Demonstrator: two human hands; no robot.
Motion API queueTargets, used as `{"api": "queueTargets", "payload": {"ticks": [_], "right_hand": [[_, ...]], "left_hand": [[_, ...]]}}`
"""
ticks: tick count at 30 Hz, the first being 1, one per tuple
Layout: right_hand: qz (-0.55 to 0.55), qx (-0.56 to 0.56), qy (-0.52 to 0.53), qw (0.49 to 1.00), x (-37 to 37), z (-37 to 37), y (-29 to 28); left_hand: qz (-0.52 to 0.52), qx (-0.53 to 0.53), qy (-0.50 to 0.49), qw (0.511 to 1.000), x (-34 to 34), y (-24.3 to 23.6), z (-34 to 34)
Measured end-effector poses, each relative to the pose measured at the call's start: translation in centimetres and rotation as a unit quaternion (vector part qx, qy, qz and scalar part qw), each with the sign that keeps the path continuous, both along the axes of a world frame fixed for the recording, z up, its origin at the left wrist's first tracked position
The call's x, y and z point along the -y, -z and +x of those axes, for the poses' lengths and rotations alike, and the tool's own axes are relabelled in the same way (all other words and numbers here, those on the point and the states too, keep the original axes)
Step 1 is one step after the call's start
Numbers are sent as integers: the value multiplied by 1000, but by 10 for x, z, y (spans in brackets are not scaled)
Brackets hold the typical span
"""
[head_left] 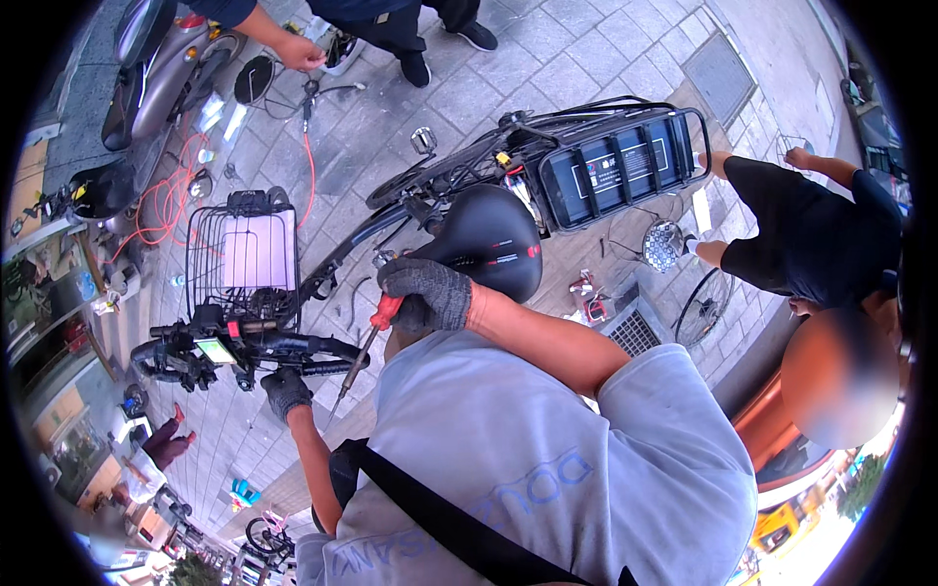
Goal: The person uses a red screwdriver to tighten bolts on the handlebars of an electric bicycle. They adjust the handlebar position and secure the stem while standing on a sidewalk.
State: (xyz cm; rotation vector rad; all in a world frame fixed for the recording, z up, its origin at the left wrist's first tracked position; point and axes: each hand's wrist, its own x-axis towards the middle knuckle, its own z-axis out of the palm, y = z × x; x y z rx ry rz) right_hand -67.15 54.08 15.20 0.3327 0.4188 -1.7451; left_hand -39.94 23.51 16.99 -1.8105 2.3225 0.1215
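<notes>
An electric bicycle stands before me, with its black saddle [493, 239] near the middle and its handlebar [318, 350] to the left. My right hand [430, 290], in a dark grey knit glove, is closed at the saddle's nose. It holds a screwdriver [388, 313] by the red handle, and the long metal shaft slants down to the left. My left hand [286, 393], gloved alike, is closed at the handlebar, its fingertips partly hidden. Close by are a small lit display [215, 351] and the wire front basket [296, 256], which holds a flat pinkish thing.
A rear rack [705, 137] carries a black battery box [611, 171]. Another person's hand [298, 52] reaches in at the top; a person in dark clothes [811, 230] is at right. An orange cord [161, 210], a scooter [161, 83] and a loose wheel [703, 305] lie around.
</notes>
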Motion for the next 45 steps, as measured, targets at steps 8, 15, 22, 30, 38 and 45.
{"api": "queueTargets", "payload": {"ticks": [8,15,22,30,38,45], "right_hand": [[49,15,-22,998,-2,15,-6],[63,10,44,997,-15,55,-14],[18,4,90,996,-38,142,-1],[42,78,193,977,-82,250,7],[38,81,243,966,-131,295,20],[57,83,255,962,-190,308,38]], "left_hand": [[35,-49,-72,996,11,11,7],[28,-121,-11,992,26,34,29],[35,-111,95,989,35,37,31],[97,-232,155,955,25,14,19],[66,-202,88,973,47,39,23],[108,-364,60,923,-47,-28,25]]}}
